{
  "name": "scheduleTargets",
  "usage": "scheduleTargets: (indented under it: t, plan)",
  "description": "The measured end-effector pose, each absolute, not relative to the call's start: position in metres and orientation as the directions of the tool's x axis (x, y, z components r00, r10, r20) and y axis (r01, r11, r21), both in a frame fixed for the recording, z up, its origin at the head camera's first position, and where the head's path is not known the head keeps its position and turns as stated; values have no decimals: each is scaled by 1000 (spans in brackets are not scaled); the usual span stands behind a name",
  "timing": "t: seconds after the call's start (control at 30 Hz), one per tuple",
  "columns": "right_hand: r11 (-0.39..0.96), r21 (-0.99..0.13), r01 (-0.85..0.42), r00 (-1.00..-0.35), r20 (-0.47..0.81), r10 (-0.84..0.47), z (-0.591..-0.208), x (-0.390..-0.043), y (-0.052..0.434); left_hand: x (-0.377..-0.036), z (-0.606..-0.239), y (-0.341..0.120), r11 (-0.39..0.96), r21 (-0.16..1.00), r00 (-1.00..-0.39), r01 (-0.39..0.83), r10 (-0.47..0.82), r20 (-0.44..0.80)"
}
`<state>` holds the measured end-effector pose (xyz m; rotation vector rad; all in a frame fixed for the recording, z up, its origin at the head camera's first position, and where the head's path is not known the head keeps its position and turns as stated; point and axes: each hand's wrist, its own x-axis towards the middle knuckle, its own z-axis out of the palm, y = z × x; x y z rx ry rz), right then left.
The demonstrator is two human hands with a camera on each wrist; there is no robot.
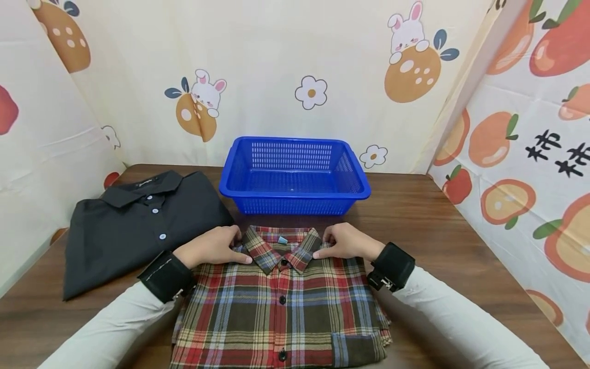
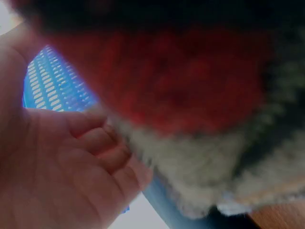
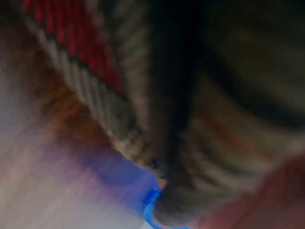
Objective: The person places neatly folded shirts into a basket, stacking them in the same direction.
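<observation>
A folded red, green and blue plaid shirt (image 1: 281,312) lies buttoned, collar away from me, at the table's near edge. My left hand (image 1: 216,248) grips its top edge just left of the collar, thumb on top and fingers curled round the fabric. My right hand (image 1: 348,243) holds the matching spot to the right of the collar. In the left wrist view, the left hand's fingers (image 2: 100,143) curl under the blurred plaid cloth (image 2: 190,95). The right wrist view is filled by the same cloth (image 3: 214,95), very close and blurred.
An empty blue plastic basket (image 1: 295,197) stands just beyond the collar. A folded black shirt (image 1: 133,225) lies at the left. The brown wooden table (image 1: 438,220) is walled in by patterned cloth on three sides.
</observation>
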<state>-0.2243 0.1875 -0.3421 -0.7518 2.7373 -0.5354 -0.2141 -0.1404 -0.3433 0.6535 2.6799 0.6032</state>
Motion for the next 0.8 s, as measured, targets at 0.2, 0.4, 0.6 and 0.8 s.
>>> scheduleTargets:
  t: [0.2,0.4,0.6,0.8]
  plan:
    - [784,-447,-431,-812,-188,-553,-347,-227,189,-217,-345,-136,815,463,-836,349,494,-239]
    - [764,-455,-457,-800,-164,-577,-348,-231,197,-229,-348,-131,791,497,-821,358,520,-237]
    - [764,-456,-457,-815,-130,-565,-348,-236,204,-239,-349,-130,784,523,-826,333,511,-240]
    - [748,-473,-465,-817,-96,-569,-352,-236,211,-239,-349,-132,784,525,-831,332,506,-231]
